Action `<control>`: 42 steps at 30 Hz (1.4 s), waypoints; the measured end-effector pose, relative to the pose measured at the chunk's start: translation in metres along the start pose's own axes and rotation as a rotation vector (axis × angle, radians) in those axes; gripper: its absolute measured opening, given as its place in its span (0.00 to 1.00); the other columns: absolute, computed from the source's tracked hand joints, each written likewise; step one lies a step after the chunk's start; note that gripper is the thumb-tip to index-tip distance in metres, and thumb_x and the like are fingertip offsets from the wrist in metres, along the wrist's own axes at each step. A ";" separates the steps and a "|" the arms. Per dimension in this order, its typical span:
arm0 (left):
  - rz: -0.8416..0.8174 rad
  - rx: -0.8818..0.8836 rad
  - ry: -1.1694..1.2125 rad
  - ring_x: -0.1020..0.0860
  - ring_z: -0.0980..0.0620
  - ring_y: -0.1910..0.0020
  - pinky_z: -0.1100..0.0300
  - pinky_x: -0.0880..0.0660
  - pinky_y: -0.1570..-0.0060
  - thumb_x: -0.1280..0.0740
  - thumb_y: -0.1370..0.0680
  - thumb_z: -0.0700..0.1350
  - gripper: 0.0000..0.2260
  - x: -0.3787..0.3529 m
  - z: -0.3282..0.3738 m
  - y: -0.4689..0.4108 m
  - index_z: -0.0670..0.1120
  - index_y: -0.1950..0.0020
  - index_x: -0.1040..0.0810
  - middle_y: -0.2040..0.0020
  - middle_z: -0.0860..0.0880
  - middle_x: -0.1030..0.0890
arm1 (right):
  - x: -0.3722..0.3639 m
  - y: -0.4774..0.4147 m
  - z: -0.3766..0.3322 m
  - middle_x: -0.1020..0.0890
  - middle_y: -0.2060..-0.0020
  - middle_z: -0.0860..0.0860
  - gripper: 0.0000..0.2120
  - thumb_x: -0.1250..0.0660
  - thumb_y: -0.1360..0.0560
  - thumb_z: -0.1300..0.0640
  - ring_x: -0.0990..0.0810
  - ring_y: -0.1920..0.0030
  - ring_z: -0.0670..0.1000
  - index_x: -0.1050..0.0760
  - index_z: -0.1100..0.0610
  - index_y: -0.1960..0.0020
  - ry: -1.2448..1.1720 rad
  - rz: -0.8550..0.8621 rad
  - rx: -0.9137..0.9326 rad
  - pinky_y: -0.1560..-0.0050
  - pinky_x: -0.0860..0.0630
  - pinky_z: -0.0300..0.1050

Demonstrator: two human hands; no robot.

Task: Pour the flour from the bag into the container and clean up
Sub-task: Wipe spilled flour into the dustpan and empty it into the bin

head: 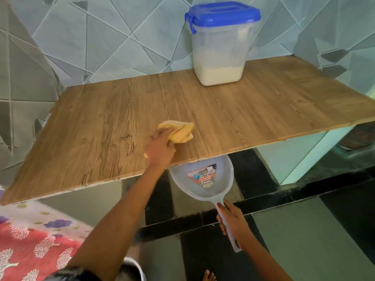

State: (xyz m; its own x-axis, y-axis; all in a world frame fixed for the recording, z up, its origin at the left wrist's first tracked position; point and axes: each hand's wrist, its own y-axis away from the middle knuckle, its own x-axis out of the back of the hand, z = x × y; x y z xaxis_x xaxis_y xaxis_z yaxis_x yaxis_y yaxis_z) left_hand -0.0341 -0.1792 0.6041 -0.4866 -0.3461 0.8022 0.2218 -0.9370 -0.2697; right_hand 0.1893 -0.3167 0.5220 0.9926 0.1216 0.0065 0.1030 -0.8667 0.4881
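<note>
A clear plastic container [220,55] with a blue clip lid stands shut at the back of the wooden table [263,110], with flour filling its lower part. My left hand [160,149] presses a crumpled yellow cloth [179,131] on the tabletop near the front edge. My right hand [231,220] grips the handle of a pale grey dustpan [203,179], held just below the table's front edge, to the right of the cloth. A label is stuck inside the pan. No flour bag is in view.
A patterned tiled wall [101,37] runs behind and to the left of the table. A red flowered fabric [30,246] lies at lower left. The floor below is dark and light tile, with a white cabinet panel [304,155] under the table's right side.
</note>
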 end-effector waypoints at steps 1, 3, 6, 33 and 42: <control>-0.006 0.116 -0.080 0.30 0.39 0.35 0.45 0.31 0.37 0.39 0.23 0.42 0.20 0.004 -0.014 -0.015 0.51 0.31 0.31 0.31 0.43 0.30 | 0.004 0.001 0.001 0.24 0.70 0.53 0.09 0.40 0.22 0.52 0.28 0.74 0.47 0.26 0.57 0.54 -0.003 0.002 -0.003 0.73 0.29 0.38; -0.112 0.316 -0.194 0.33 0.35 0.33 0.40 0.34 0.36 0.40 0.23 0.44 0.22 0.005 -0.029 -0.034 0.51 0.29 0.35 0.30 0.42 0.33 | 0.011 0.001 0.002 0.24 0.71 0.52 0.10 0.40 0.22 0.52 0.28 0.75 0.46 0.26 0.57 0.54 -0.011 0.012 -0.014 0.73 0.29 0.38; -0.241 0.355 -0.312 0.39 0.34 0.30 0.38 0.38 0.34 0.40 0.22 0.47 0.23 -0.017 -0.006 -0.038 0.54 0.27 0.38 0.26 0.43 0.39 | 0.029 0.000 0.000 0.24 0.71 0.51 0.10 0.40 0.22 0.51 0.27 0.75 0.46 0.26 0.57 0.54 -0.003 0.024 -0.036 0.73 0.29 0.38; -0.332 0.023 -0.341 0.34 0.36 0.35 0.47 0.35 0.36 0.35 0.26 0.47 0.27 -0.149 0.183 -0.037 0.58 0.28 0.36 0.27 0.44 0.37 | 0.203 -0.049 -0.030 0.26 0.71 0.50 0.08 0.41 0.21 0.54 0.29 0.75 0.44 0.27 0.56 0.55 0.058 -0.122 -0.032 0.74 0.30 0.35; -0.218 -0.149 0.119 0.26 0.43 0.37 0.53 0.32 0.34 0.34 0.29 0.38 0.22 -0.150 0.203 -0.104 0.48 0.35 0.25 0.35 0.42 0.24 | 0.226 -0.072 -0.034 0.25 0.73 0.48 0.10 0.41 0.21 0.52 0.29 0.76 0.43 0.27 0.57 0.56 0.054 -0.021 -0.045 0.74 0.31 0.37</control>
State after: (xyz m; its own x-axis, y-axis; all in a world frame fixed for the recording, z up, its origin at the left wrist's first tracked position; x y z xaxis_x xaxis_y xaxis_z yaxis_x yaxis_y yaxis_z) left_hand 0.1874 -0.0207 0.6199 -0.6068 -0.1303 0.7841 -0.0217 -0.9834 -0.1802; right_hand 0.4039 -0.2097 0.5181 0.9851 0.1667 0.0425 0.1196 -0.8412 0.5274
